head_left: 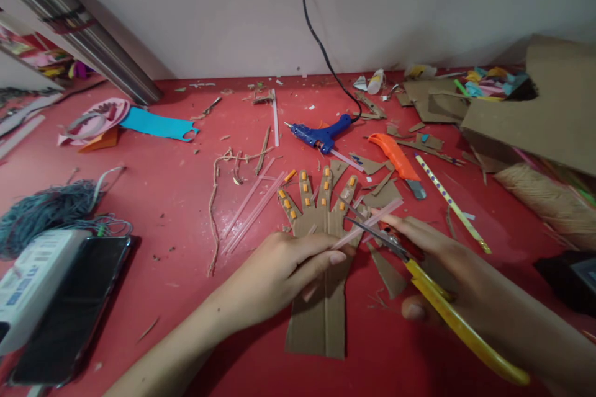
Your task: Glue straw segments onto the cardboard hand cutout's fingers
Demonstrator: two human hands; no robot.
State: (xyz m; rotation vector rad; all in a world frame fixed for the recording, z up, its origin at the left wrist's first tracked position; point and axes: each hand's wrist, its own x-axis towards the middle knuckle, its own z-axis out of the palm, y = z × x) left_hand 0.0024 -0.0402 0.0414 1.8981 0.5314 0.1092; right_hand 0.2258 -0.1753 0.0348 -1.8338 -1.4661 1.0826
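Note:
My left hand (298, 263) pinches a translucent pinkish straw (356, 231) between thumb and fingers. Yellow-handled scissors (433, 288) are in my right hand (442, 254), their blades parted and crossing the straw; whether they touch it I cannot tell. Beneath lies a cardboard hand shape (321, 322), with short orange tube pieces (306, 187) on its fingers. My left hand covers part of its palm. More translucent straws (254, 214) lie to the left of the cardboard fingers, with an orange straw piece (290, 176) near their upper end.
Behind the cardboard hand lies a blue glue gun (321, 133) with a black cable. An orange cutter (391, 154) and a dotted yellow stick (451, 201) lie to the right, near a cardboard box (535, 124). Twine (214, 211), grey yarn (51, 211) and a phone (74, 310) are left.

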